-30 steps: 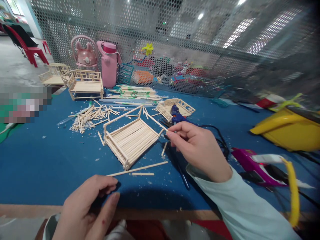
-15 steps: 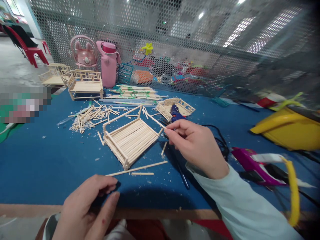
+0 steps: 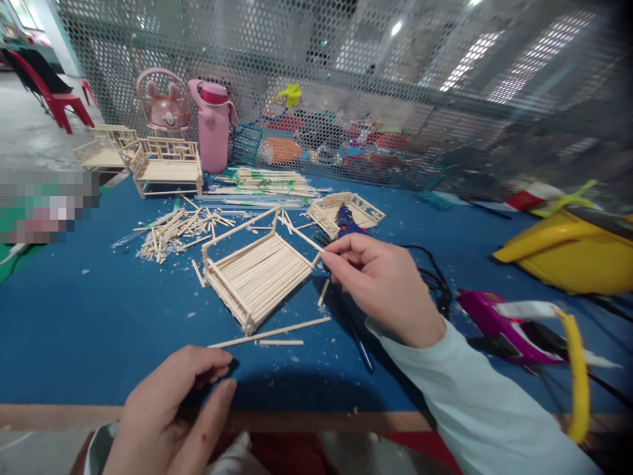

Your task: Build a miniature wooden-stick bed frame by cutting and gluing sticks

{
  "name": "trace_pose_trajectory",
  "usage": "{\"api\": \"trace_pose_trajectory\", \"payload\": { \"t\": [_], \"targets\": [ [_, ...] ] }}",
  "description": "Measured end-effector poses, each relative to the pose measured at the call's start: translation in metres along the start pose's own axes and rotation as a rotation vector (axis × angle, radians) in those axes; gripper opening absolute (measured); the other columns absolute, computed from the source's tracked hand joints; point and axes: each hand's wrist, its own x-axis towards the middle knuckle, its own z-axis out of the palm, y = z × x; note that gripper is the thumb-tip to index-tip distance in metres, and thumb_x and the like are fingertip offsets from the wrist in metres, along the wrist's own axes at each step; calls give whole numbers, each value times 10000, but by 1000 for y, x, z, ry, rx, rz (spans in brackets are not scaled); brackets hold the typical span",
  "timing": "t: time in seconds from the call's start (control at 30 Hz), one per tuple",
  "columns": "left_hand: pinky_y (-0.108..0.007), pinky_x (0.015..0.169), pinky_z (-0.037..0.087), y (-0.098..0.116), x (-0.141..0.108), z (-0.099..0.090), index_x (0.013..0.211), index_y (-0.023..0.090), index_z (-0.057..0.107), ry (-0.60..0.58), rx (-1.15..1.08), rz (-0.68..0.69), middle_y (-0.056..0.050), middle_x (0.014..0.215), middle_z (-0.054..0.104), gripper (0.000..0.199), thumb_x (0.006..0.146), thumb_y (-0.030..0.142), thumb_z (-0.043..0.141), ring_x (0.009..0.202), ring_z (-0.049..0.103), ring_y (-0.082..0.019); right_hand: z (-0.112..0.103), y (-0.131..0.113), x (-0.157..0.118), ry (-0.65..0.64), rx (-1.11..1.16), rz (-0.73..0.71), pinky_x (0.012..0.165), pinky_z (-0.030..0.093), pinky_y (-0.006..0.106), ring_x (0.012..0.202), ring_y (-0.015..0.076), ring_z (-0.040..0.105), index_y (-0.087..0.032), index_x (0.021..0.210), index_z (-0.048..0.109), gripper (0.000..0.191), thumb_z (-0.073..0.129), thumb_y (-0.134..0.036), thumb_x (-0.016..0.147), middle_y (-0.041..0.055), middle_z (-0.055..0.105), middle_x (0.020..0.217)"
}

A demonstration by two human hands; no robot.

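Wooden slatted frame, right fingers pinching slim stick, left fingers loosely parted, blue tabletop

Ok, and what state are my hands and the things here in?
Right hand: pinching, thumb to fingers
Thin stick: near end pinched there
Left hand: half-curled, nothing visible in its grip
Stick frame: resting flat, near side without raised rail
Long loose stick: lying flat
Stick pile: loose, scattered
Blue glue gun: partly hidden; on or off unclear
Pink bottle: upright, lid on
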Motion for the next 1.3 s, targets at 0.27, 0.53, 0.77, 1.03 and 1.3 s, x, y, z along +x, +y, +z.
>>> {"api": "trace_pose_trajectory", "payload": {
  "t": [0.27, 0.53, 0.77, 1.03, 1.3],
  "targets": [
    [-154, 543, 521, -1, -1, 0, 869, 204, 606, 4, -5, -14, -8, 732, 673, 123, 786, 277, 551, 627, 641, -116, 0, -1, 1, -8, 9, 29, 462, 348, 229, 427, 107, 507, -165, 725, 599, 153, 524, -287, 778, -13, 574, 489],
    [-148, 535, 518, 0, 1, 0, 861, 203, 606, -2, -12, -4, -8, 728, 671, 119, 787, 278, 550, 619, 635, -110, 1, 1, 1, -1, 21, 28, 454, 345, 226, 422, 104, 499, -161, 732, 603, 154, 529, -290, 772, -17, 567, 484],
    [-155, 544, 519, 0, -1, 1, 870, 206, 599, -11, -13, -14, -14, 733, 670, 120, 789, 278, 547, 632, 638, -116, 1, 1, 2, -7, 35, 42, 453, 360, 225, 417, 103, 498, -167, 722, 596, 139, 525, -278, 767, -20, 562, 474],
    [-167, 549, 508, 2, 1, 1, 892, 205, 584, -30, -1, -32, -4, 740, 659, 141, 802, 301, 534, 626, 626, -114, 2, 3, 1, -8, 71, 46, 438, 373, 216, 417, 101, 507, -162, 719, 597, 141, 531, -279, 763, -16, 566, 481],
    [-269, 621, 469, 6, 23, 9, 909, 197, 540, 4, 316, -52, -35, 795, 621, 239, 819, 413, 487, 714, 604, -174, -11, 5, 1, 153, 366, 134, 358, 353, 175, 364, 72, 473, -157, 723, 569, 144, 560, -299, 747, -28, 548, 473]
  ]
}}
